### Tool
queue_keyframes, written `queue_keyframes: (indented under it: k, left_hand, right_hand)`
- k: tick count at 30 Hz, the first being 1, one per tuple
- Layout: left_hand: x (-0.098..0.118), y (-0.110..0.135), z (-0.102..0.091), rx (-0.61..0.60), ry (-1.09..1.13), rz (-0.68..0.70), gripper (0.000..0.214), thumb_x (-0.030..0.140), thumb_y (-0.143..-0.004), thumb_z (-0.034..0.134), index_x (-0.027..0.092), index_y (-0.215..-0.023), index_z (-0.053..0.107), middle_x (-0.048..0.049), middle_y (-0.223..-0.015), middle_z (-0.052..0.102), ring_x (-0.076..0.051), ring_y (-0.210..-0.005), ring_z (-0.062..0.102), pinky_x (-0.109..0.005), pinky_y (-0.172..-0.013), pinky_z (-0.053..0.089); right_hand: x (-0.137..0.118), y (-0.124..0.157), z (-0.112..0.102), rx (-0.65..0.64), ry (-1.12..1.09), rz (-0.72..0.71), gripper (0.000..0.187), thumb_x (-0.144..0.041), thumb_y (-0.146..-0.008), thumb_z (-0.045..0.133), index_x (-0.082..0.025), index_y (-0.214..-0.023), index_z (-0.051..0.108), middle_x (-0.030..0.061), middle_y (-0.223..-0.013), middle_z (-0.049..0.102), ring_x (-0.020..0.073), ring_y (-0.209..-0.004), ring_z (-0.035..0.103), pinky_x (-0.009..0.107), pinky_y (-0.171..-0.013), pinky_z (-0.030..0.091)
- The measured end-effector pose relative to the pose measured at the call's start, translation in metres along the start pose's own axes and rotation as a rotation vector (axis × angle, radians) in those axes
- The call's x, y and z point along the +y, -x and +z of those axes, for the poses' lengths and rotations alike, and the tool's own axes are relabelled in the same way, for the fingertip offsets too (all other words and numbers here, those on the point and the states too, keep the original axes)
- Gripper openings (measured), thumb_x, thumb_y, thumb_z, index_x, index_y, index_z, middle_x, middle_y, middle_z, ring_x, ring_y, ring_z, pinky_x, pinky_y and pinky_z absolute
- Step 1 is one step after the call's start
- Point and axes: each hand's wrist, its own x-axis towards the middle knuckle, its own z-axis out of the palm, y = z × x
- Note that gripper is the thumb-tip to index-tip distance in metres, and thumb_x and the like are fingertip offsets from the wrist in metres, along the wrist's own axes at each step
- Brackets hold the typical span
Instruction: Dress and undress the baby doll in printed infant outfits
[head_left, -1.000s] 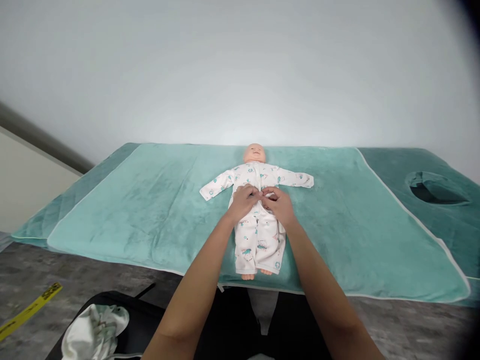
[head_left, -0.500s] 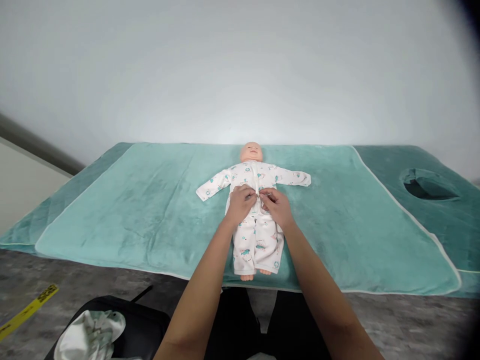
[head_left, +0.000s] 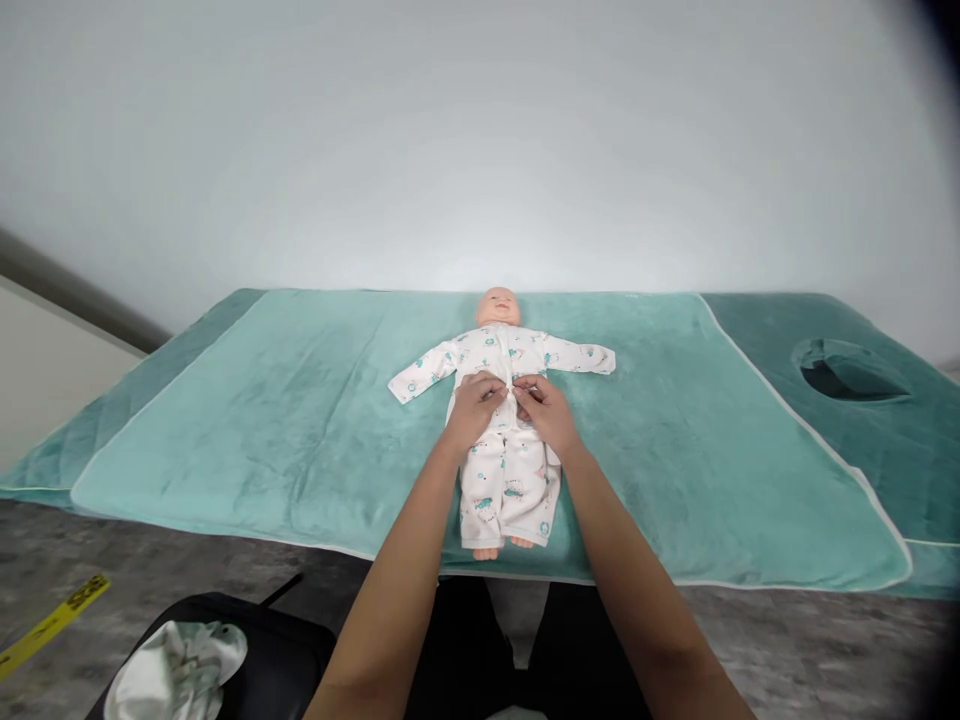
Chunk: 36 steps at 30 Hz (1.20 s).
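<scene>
A baby doll [head_left: 499,305] lies on its back on a teal towel [head_left: 300,420], arms spread, dressed in a white printed romper [head_left: 506,480]. Bare feet poke out near the towel's front edge. My left hand [head_left: 475,403] and my right hand [head_left: 547,408] meet over the doll's belly. Both hands pinch the romper's front opening, fingers curled on the fabric, thumbs nearly touching.
The towel covers a darker teal massage table [head_left: 922,440] with a face hole [head_left: 847,375] at the right. A black chair [head_left: 255,655] at lower left holds a crumpled white cloth [head_left: 176,665]. Yellow tape [head_left: 52,625] lies on the grey floor. A white wall stands behind.
Both hands stay pinched on the romper's front and have crept slightly up the doll's torso. The view has shifted a little, so the doll sits slightly more to the left.
</scene>
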Motion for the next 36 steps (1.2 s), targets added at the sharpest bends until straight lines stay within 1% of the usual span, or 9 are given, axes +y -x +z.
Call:
queue_keyframes:
  k: [7,12,17,22,25,29,31,33,36]
  left_hand:
    - [0.013,0.025,-0.002,0.268,-0.01,-0.026,0.018,0.02,-0.089,0.055,0.024,-0.106,0.06,-0.0063,-0.109,0.062,-0.021,-0.106,0.057,-0.037,-0.098,0.045]
    - [0.01,0.085,-0.025,0.201,-0.096,-0.049,0.024,0.026,-0.09,0.06,0.027,-0.114,0.062,-0.0085,-0.124,0.058,-0.024,-0.122,0.053,-0.04,-0.105,0.043]
    - [-0.005,0.096,-0.037,0.098,-0.09,-0.05,0.024,0.031,-0.092,0.058,0.023,-0.115,0.062,-0.0073,-0.118,0.06,-0.021,-0.11,0.06,-0.036,-0.097,0.049]
    - [0.016,0.083,-0.057,0.169,-0.154,-0.1,0.017,0.032,-0.095,0.05,0.021,-0.09,0.062,-0.0046,-0.092,0.066,-0.02,-0.088,0.062,-0.035,-0.085,0.052]
    - [0.025,0.1,-0.064,0.203,-0.167,-0.122,0.019,0.035,-0.095,0.05,0.023,-0.09,0.063,-0.0059,-0.094,0.067,-0.021,-0.09,0.062,-0.036,-0.086,0.052]
    - [0.021,0.153,-0.052,-0.056,-0.146,-0.088,0.022,0.04,-0.092,0.06,0.025,-0.107,0.066,-0.0066,-0.108,0.065,-0.022,-0.101,0.062,-0.036,-0.09,0.053]
    - [0.018,0.181,-0.039,-0.139,-0.159,-0.028,0.041,0.04,-0.087,0.068,0.028,-0.126,0.061,-0.0082,-0.124,0.059,-0.024,-0.113,0.059,-0.036,-0.094,0.052]
    - [0.018,0.202,-0.025,-0.15,-0.244,0.006,0.051,0.037,-0.085,0.072,0.031,-0.134,0.057,-0.0091,-0.129,0.054,-0.026,-0.118,0.057,-0.039,-0.096,0.051]
    - [0.03,0.21,-0.016,-0.101,-0.347,0.105,0.038,0.028,-0.092,0.063,0.03,-0.13,0.06,-0.0086,-0.117,0.057,-0.024,-0.109,0.059,-0.04,-0.092,0.052]
  right_hand:
    - [0.004,0.024,0.002,0.159,0.094,-0.163,0.029,-0.046,-0.085,0.061,-0.025,-0.105,0.068,0.005,-0.103,0.068,0.0152,-0.074,0.063,0.031,-0.071,0.054]
    - [0.009,0.078,-0.017,0.151,0.382,-0.331,0.029,-0.038,-0.085,0.066,-0.027,-0.112,0.068,0.0099,-0.121,0.063,0.0276,-0.117,0.059,0.046,-0.105,0.046]
    - [0.0,0.08,-0.022,0.159,0.607,-0.357,0.022,-0.036,-0.093,0.055,-0.024,-0.106,0.068,0.0088,-0.108,0.063,0.0258,-0.106,0.06,0.043,-0.094,0.049]
    - [-0.019,0.072,-0.025,0.101,0.668,-0.402,0.017,-0.03,-0.094,0.052,-0.023,-0.094,0.066,0.0072,-0.098,0.064,0.0227,-0.094,0.062,0.038,-0.085,0.051]
    - [-0.027,0.092,-0.034,-0.04,0.706,-0.363,0.019,-0.031,-0.095,0.05,-0.025,-0.093,0.068,0.0076,-0.103,0.065,0.0241,-0.1,0.062,0.039,-0.088,0.052]
    - [-0.026,0.146,-0.04,-0.183,0.689,-0.283,0.027,-0.038,-0.091,0.061,-0.028,-0.115,0.066,0.0076,-0.121,0.063,0.0256,-0.113,0.061,0.04,-0.094,0.053]
    - [-0.021,0.173,-0.035,-0.227,0.699,-0.289,0.04,-0.038,-0.086,0.068,-0.03,-0.125,0.062,0.0084,-0.13,0.058,0.0272,-0.119,0.059,0.042,-0.099,0.052]
    - [-0.014,0.192,-0.026,-0.201,0.72,-0.294,0.038,-0.033,-0.089,0.066,-0.029,-0.127,0.061,0.0099,-0.131,0.057,0.0267,-0.117,0.059,0.043,-0.1,0.052]
    - [-0.004,0.199,-0.017,-0.202,0.704,-0.302,0.027,-0.024,-0.096,0.055,-0.027,-0.122,0.062,0.0102,-0.122,0.059,0.0236,-0.11,0.062,0.04,-0.094,0.054]
